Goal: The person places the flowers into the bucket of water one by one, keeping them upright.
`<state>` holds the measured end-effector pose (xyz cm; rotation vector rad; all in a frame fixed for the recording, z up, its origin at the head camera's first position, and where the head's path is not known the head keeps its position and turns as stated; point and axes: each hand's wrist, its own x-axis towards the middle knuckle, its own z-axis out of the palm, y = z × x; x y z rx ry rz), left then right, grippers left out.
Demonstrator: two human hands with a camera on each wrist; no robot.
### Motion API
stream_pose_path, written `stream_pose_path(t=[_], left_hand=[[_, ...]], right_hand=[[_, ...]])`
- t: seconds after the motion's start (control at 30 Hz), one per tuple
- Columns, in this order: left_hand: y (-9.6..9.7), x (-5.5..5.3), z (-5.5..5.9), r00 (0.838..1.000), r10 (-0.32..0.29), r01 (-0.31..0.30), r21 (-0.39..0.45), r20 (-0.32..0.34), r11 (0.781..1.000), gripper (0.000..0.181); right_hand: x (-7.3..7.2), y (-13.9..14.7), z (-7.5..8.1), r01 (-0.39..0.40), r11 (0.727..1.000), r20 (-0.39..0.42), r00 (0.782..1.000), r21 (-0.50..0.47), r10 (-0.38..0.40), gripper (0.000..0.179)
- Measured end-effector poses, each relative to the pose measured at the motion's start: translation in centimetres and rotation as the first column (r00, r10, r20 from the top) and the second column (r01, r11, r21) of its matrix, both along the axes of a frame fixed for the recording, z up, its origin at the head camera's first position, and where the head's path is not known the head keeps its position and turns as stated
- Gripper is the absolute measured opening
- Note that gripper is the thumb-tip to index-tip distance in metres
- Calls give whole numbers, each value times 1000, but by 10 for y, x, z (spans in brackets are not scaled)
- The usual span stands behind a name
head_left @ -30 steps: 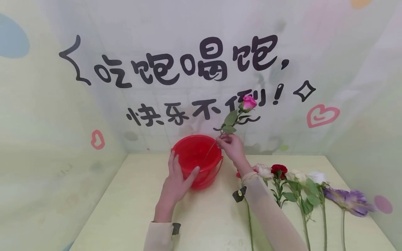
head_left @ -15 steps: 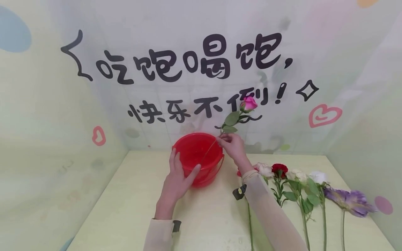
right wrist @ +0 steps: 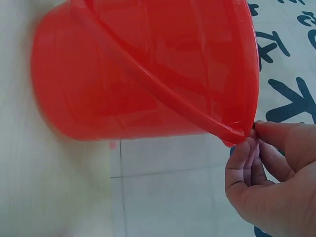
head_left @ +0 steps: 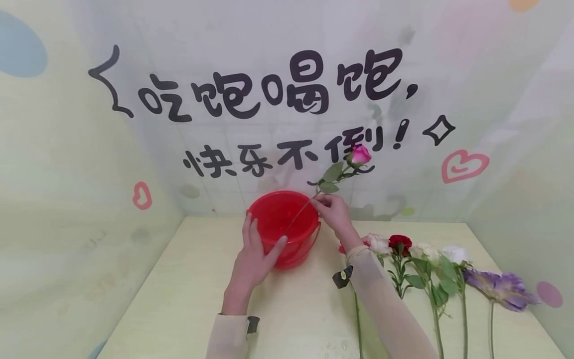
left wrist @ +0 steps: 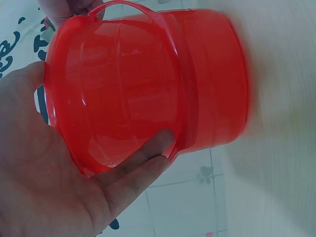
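Left hand [head_left: 252, 259] spread against the red bucket [head_left: 297, 253] near the table's [head_left: 305, 309] far edge, right hand [head_left: 333, 211] pinching the pink rose [head_left: 333, 173], its stem [head_left: 299, 214] slanting across the bucket's mouth [head_left: 275, 214]! Whether it touches bottom, can't tell. Smart play: brace lightly, lower the stem slowly, let go only once it leans steady.

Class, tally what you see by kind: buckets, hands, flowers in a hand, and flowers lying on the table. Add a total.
Buckets: 1 (red bucket)
Hands: 2 (left hand, right hand)
Flowers in a hand: 1 (pink rose)
Flowers on the table: 6 visible (red flower, mostly hidden; pale pink flower; dark red flower; cream flower; white flower; purple flower)
Total: 10
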<state>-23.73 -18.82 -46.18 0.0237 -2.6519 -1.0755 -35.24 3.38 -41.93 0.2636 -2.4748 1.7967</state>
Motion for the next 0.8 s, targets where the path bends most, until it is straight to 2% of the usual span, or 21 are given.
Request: stream_pose_path(t=[0.37, 0.8], left_hand=[[1, 0, 1, 1000, 7, -7, 4, 11, 1000, 114], [0, 1, 2, 1000, 2, -2, -1, 5, 1000, 113]], right_hand=[[6, 3, -5, 12, 998, 7, 1000, -56, -11, 30], [6, 9, -14, -14, 1000, 42, 999, -28, 15, 34]])
